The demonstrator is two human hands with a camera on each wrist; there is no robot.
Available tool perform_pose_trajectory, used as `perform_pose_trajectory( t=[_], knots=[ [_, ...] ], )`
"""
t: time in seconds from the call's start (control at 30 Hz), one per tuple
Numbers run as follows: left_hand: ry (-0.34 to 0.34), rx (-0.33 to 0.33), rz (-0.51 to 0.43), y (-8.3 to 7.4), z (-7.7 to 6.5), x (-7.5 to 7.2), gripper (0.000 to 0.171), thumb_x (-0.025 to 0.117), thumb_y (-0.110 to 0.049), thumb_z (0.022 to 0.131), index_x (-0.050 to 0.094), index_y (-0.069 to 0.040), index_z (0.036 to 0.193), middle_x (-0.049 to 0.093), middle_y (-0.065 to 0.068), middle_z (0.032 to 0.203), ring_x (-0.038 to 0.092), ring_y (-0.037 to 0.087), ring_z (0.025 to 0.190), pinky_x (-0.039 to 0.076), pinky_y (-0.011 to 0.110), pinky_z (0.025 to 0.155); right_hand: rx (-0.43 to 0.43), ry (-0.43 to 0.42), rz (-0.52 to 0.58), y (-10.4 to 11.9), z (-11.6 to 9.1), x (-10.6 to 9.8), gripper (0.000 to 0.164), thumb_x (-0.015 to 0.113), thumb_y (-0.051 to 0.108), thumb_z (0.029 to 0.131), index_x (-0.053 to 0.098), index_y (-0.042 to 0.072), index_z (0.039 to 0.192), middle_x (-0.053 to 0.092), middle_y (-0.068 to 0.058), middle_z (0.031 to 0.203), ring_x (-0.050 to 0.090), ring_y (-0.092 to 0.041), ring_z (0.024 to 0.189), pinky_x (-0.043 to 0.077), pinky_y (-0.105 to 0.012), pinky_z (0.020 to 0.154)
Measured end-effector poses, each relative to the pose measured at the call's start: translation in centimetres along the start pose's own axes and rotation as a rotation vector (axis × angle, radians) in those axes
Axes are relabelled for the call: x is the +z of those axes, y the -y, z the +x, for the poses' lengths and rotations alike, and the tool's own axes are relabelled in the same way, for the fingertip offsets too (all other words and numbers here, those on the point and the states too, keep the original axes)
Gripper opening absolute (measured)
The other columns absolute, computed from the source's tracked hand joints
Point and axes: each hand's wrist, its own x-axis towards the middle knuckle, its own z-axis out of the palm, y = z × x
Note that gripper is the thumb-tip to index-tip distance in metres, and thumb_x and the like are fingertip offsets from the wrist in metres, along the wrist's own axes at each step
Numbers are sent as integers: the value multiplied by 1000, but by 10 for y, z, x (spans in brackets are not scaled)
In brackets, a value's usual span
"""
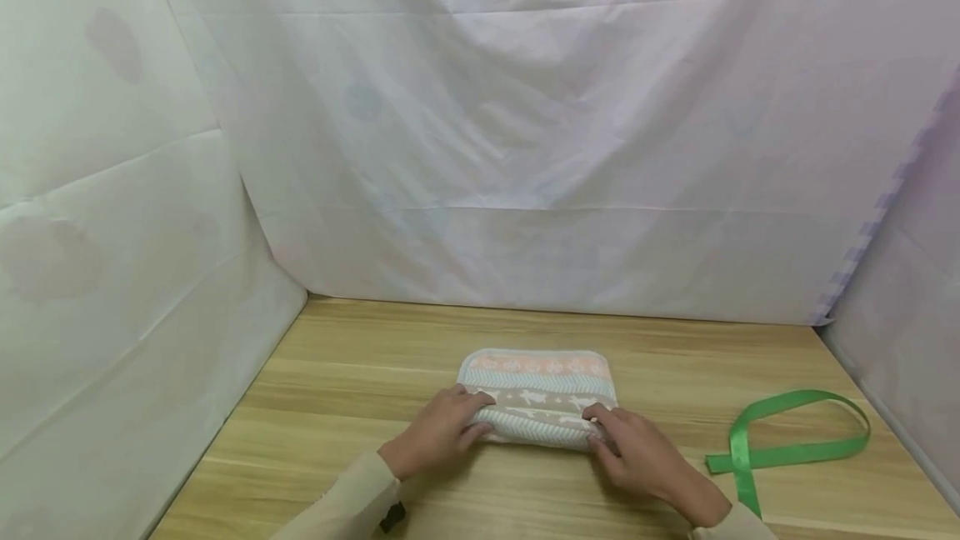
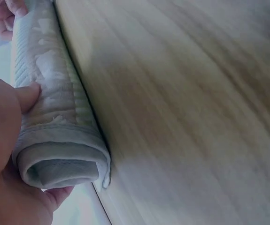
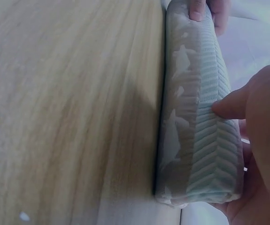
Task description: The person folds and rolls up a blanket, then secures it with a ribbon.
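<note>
A small quilted towel [image 1: 536, 365] with grey binding lies on the table, its near part rolled up and its far part flat. Pink, pale green and beige bands with white animal figures cross it. My left hand [image 1: 444, 430] grips the left end of the roll, thumb on the near side and fingers over the top. At the right end, my right hand [image 1: 637, 450] holds the roll the same way. In the left wrist view the hollow spiral end of the towel [image 2: 62, 161] shows beside the palm. The right wrist view shows the thumb pressing the zigzag band [image 3: 214, 136].
A green ribbon [image 1: 810, 452] lies in a loose loop on the table to the right of my right hand. White curtains [image 1: 525, 148] enclose the wooden table [image 1: 360, 357] at the back and both sides. A small black object [image 1: 392, 517] shows by the left sleeve.
</note>
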Motion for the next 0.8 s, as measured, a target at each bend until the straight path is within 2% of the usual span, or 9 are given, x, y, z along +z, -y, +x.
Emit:
perform_pose_trajectory(
  t=[0.1,0.17,0.27,0.33,0.4,0.57,0.63,0.7,0.8],
  knots=[
    [23,-9,-28,1,1,-1,34,57,-33,100,61,-13,127,68,0,122,61,18,110,49,41,95,11,25,24,0,0,-1,24,71,13,89,61,15,111,71,-1,96,68,-14,87,56,-36,70],
    [30,-4,-54,3,1,-1,33,57,-33,101,60,-13,127,69,1,120,63,17,110,50,40,95,17,42,47,-1,0,-2,22,69,14,91,61,15,111,72,0,95,67,-12,86,55,-36,70],
    [48,-12,-116,4,2,-4,34,58,-34,100,58,-13,127,71,1,112,66,13,102,52,36,91,35,83,95,-4,1,-3,18,66,15,94,61,14,112,70,4,91,62,-4,80,53,-32,67],
    [67,-36,-168,5,3,-5,36,59,-35,100,57,-14,129,71,-1,106,65,8,92,53,32,86,48,111,135,-7,2,-4,17,63,16,96,62,13,113,68,9,86,56,1,75,50,-30,63],
    [81,-69,-205,6,4,-7,37,59,-37,99,57,-15,129,71,-1,105,64,7,90,54,32,84,63,137,169,-11,2,-4,17,61,18,98,62,13,114,67,10,85,54,2,74,49,-28,62],
    [68,-131,-262,8,6,-7,39,62,-38,97,57,-16,129,70,2,111,65,14,98,53,37,86,123,138,219,-19,4,-2,18,60,25,100,64,14,114,73,2,100,68,-13,89,56,-35,72],
    [53,-156,-290,9,7,-6,40,64,-37,96,57,-14,128,70,5,113,65,18,101,53,39,87,168,129,243,-22,5,0,17,60,28,100,64,16,111,73,1,104,68,-17,95,56,-37,76],
    [45,-190,-316,10,8,-6,40,65,-37,96,57,-13,128,70,7,116,65,22,105,53,41,88,223,122,274,-25,7,2,16,62,31,99,64,19,108,73,3,104,67,-15,94,55,-37,78],
    [38,-245,-339,10,9,-5,41,66,-37,95,58,-12,127,68,11,122,64,27,110,52,45,90,290,107,297,-28,10,4,16,66,33,96,62,19,103,72,1,103,67,-20,96,55,-42,80]
  ],
)
